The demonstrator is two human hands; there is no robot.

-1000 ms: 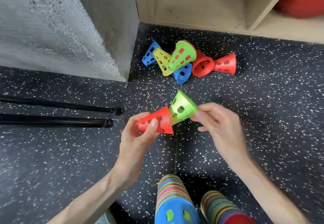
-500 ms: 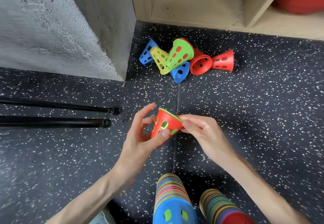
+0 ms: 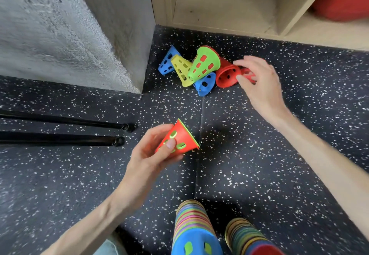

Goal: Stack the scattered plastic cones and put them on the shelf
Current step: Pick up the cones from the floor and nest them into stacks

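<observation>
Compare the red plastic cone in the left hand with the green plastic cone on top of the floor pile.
The red plastic cone is gripped in the left hand off the floor; the green plastic cone lies on the pile, untouched. The red one shows green through its holes, another cone nested inside; the green one shows red through its holes. Both are perforated, tapered cones, tipped on their sides.

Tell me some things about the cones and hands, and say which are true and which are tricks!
1. The left hand holds a red cone with green showing through its holes. True.
2. The right hand is holding a blue cone. False: it reaches toward the red cones in the pile, fingers spread.
3. A green cone lies on top of the pile. True.
4. The pile is on the shelf. False: it lies on the floor in front of it.
5. Two tall stacks stand near the bottom edge. True.
</observation>
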